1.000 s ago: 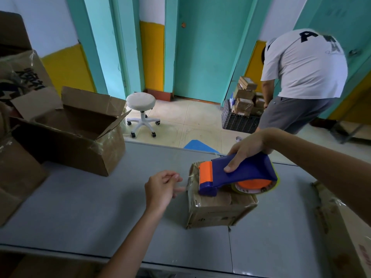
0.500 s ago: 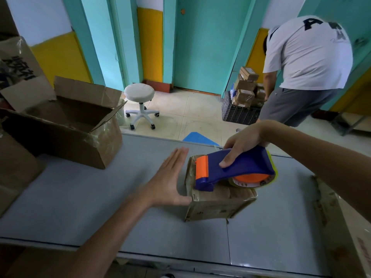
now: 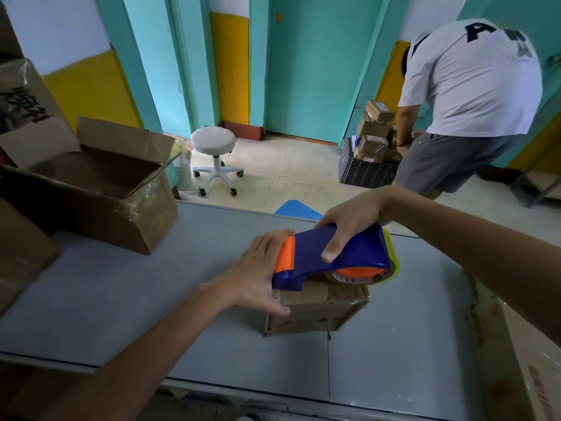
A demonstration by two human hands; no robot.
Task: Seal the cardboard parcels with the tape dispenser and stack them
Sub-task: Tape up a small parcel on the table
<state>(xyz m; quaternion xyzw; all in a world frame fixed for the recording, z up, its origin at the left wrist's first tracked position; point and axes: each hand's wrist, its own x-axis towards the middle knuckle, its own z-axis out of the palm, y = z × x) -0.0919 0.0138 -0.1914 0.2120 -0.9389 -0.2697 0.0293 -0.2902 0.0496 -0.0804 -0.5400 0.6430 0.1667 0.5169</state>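
Gripping the tape dispenser (image 3: 334, 259), the right hand (image 3: 349, 226) holds it atop the small parcel (image 3: 315, 314), whose left end the left hand (image 3: 258, 275) steadies with straight fingers (image 3: 271, 240). Sealing looks underway on the table (image 3: 136, 299); stacking of parcels seems not yet begun.

Bare grey tabletop (image 3: 121, 299) stretches between the large open brown cardboard box (image 3: 121, 189) at the far left and the small brown cardboard parcel (image 3: 315, 311) near the middle; the left forearm crosses it freely. The parcel's left end is covered by the left hand (image 3: 258, 275), and its top by the blue and orange tape dispenser (image 3: 340, 256) gripped by the right hand (image 3: 349, 223). Right of the parcel, a bare strip runs to the flat brown cardboard sheet (image 3: 516, 344) at the tabletop's right edge.
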